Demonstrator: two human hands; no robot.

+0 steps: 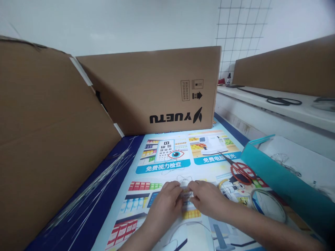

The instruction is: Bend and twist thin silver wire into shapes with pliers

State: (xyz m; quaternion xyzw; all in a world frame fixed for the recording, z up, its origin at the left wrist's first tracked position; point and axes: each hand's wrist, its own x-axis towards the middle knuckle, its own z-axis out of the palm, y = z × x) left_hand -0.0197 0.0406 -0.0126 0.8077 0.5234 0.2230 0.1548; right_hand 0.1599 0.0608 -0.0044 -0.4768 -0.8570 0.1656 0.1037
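My left hand and my right hand meet over a printed poster mat, fingers pinched together on a small, thin piece of wire or clear strip between them. A thin wire loop curls just beyond the fingertips. Another wire arc lies on the mat near my wrists. What exactly the fingers pinch is too small to name.
Red-handled scissors and a roll of clear tape lie right of my hands. A teal box lid holds wire pieces. A bundle of thin wires lies left. Cardboard boxes wall the back and left. Black scissors rest on a shelf.
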